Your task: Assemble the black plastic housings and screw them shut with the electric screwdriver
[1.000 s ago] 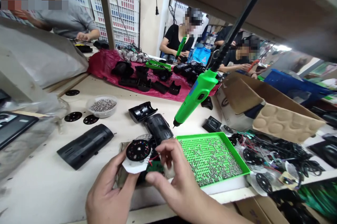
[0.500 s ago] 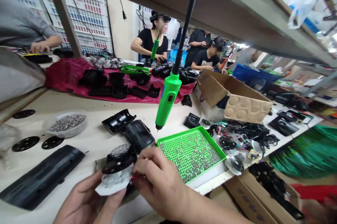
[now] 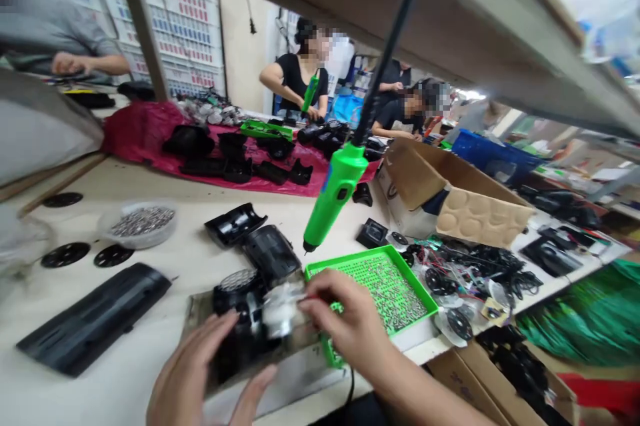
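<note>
My left hand (image 3: 193, 369) is open, thumb and fingers apart, beside a black plastic housing (image 3: 233, 339) with a honeycomb-faced round part (image 3: 239, 281) at its top. Fingers pinched together, my right hand (image 3: 353, 319) grips what looks like a thin red wire (image 3: 311, 297). Between the hands is a blurred, whitish clear-plastic piece (image 3: 281, 311), apparently joined to that wire. Above my right hand hangs a green electric screwdriver (image 3: 336, 196), touched by neither hand. A green tray (image 3: 373, 254) of small screws lies partly behind my right hand.
Black half shells (image 3: 95, 319) and black discs (image 3: 65, 255) lie to the left, near a clear bowl of metal parts (image 3: 143, 223). An open cardboard box (image 3: 485, 216) and tangled wires (image 3: 465, 266) are on the right. A shelf (image 3: 450, 46) overhangs the bench; people work across it.
The whitish piece has moved right, away from my left palm. My left hand has let go of it and opened; my right hand has shifted right. The view has turned slightly left.
</note>
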